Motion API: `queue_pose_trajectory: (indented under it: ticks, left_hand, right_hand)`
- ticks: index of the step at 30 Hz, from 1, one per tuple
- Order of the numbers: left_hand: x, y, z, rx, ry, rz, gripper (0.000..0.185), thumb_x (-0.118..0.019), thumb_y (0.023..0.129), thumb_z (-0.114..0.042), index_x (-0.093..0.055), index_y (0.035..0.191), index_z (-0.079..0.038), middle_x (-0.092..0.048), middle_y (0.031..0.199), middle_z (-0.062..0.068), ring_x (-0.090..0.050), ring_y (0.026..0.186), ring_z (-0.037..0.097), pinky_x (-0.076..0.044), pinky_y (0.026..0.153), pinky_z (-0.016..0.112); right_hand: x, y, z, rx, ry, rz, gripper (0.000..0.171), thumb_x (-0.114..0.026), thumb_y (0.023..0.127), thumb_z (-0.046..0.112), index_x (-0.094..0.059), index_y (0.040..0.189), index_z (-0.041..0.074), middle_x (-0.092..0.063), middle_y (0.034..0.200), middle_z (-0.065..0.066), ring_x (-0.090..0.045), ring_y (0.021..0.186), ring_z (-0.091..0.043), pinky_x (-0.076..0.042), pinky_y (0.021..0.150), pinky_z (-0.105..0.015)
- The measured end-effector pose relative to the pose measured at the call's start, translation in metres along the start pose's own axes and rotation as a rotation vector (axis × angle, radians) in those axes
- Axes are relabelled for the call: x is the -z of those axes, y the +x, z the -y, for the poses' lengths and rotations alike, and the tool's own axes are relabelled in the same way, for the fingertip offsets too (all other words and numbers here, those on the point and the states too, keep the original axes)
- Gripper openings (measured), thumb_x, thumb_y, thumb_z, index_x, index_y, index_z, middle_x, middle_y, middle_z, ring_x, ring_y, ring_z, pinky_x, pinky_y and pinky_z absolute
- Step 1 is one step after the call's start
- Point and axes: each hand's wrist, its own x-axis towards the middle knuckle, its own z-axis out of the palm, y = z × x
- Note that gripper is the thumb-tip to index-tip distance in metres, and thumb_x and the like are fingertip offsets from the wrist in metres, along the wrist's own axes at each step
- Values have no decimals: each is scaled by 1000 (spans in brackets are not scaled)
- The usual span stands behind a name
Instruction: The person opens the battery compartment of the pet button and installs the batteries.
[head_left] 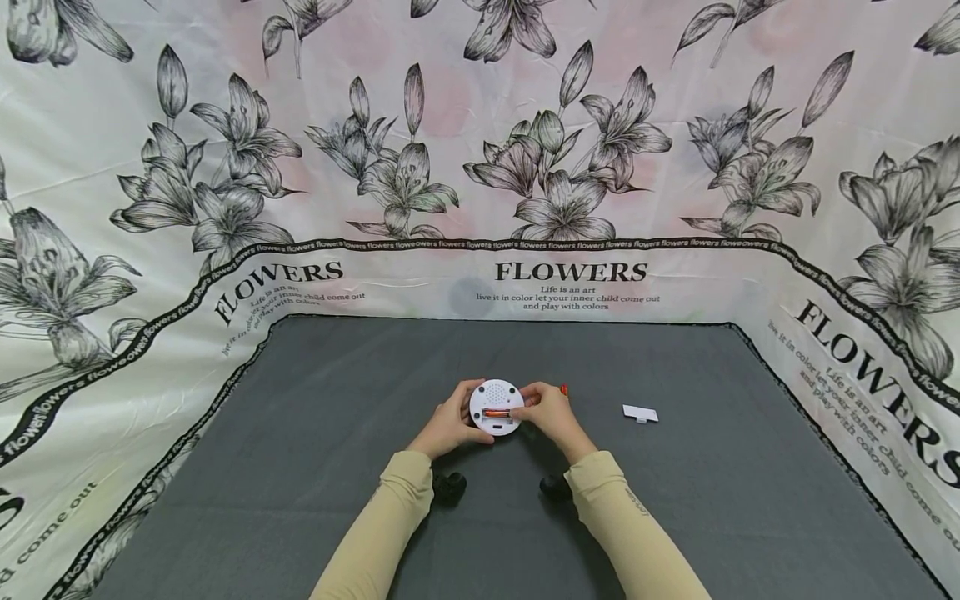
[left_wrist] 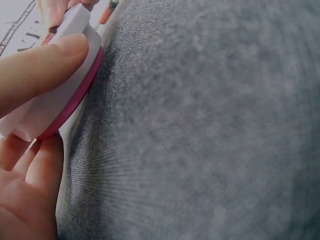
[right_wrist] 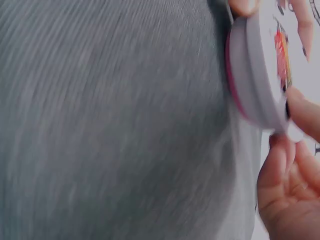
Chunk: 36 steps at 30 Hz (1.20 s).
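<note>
Round white gadget [head_left: 497, 392] gripped from both sides, battery [head_left: 497, 413] in its slot

Gadget is near the middle of the gray cloth [head_left: 337, 400], between the two hands, flat face toward the head camera. Can't tell if its edge touches the cloth. Face has dark round feet and a patch of small holes; a pink band [left_wrist: 76, 104] runs round the far side.

Left hand [head_left: 448, 423]: gripping the gadget's left side, thumb on the near edge, fingers round the rim.

Right hand [head_left: 553, 417]: gripping the right side, fingers at the rim, thumb at the right end of the battery. Battery is red-orange, lying sideways in the slot. Right wrist view is blurry.

Small white cover [head_left: 640, 413] with a tab lies on the cloth, to the right, well apart from the gadget. Small red-orange thing [head_left: 564, 389] just beyond the right hand, partly hidden.

Beige sleeves [head_left: 375, 525] on both arms, black lumps [head_left: 450, 489] by the wrists. Flower-print sheet [head_left: 420, 283] behind and at the sides, lettered FLOWERS.
</note>
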Motion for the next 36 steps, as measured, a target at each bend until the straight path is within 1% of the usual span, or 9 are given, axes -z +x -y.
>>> queue_pose_trajectory:
  ticks: [5, 9, 13, 17, 23, 26, 28, 33, 36]
  left_hand:
    - [0, 0, -1, 4, 18, -10, 90, -78, 67, 10, -27, 141, 0, -37, 139, 20, -41, 124, 28, -41, 95, 41]
    - [0, 0, -1, 15, 27, -11, 91, -78, 67, 9, -26, 142, 1, -36, 140, 19, -42, 124, 28, -42, 95, 40]
    - [0, 0, -1, 17, 27, -8, 91, -78, 68, 8, -25, 142, 1, -35, 141, 19, -40, 125, 27, -41, 95, 39]
    - [0, 0, 0, 9, 11, 1, 92, -77, 69, 9, -24, 143, 2, -33, 142, 19, -38, 127, 28, -40, 96, 40]
    - [1, 0, 2, -6, -8, 12, 91, -77, 68, 11, -24, 142, 3, -31, 143, 20, -36, 129, 28, -40, 96, 40]
    - [1, 2, 6, -9, -29, 14, 92, -77, 68, 10, -24, 143, 2, -31, 144, 18, -36, 129, 27, -40, 96, 38]
    - [1, 3, 12, -14, -43, 11, 94, -78, 67, 10, -24, 143, 1, -32, 144, 17, -36, 129, 26, -41, 96, 37]
    - [1, 8, 28, -9, -34, -13, 96, -80, 65, 7, -26, 144, -6, -34, 143, 14, -37, 129, 21, -41, 95, 32]
    - [2, 9, 32, -9, -33, -11, 97, -80, 65, 7, -26, 145, -8, -33, 144, 13, -36, 129, 20, -41, 95, 32]
  right_hand:
    - [-1, -1, 9, -58, 23, 14, 31, -77, 70, -1, -61, 96, -7, -54, 74, -8, -50, 67, -17, -43, 56, -23]
    - [-4, -4, 12, -54, 5, 2, 31, -77, 69, -2, -60, 95, -8, -54, 73, -7, -50, 65, -15, -42, 54, -22]
    - [-5, -5, 10, -35, 0, -22, 32, -77, 70, 0, -61, 97, -8, -54, 73, -6, -49, 65, -15, -41, 54, -22]
    - [-6, -6, 3, 10, -6, -33, 32, -77, 72, 3, -62, 99, -7, -53, 74, -6, -49, 66, -15, -40, 54, -22]
    - [-1, -4, -5, 53, 8, -3, 32, -78, 73, 7, -63, 99, -3, -55, 76, -5, -51, 68, -15, -42, 57, -24]
    - [5, -4, -9, 89, -2, 25, 33, -79, 73, 9, -63, 100, -2, -59, 79, -4, -55, 71, -16, -45, 60, -26]
    - [11, -5, -11, 108, -3, 27, 36, -79, 73, 9, -64, 104, -2, -62, 82, -5, -58, 73, -17, -47, 62, -26]
    - [26, -7, -20, 151, 17, -41, 43, -79, 72, 6, -62, 110, -5, -63, 89, -12, -61, 80, -21, -49, 65, -25]
    - [35, -7, -26, 158, 18, -87, 41, -79, 72, 4, -62, 109, -4, -62, 91, -15, -60, 81, -23, -48, 65, -24]
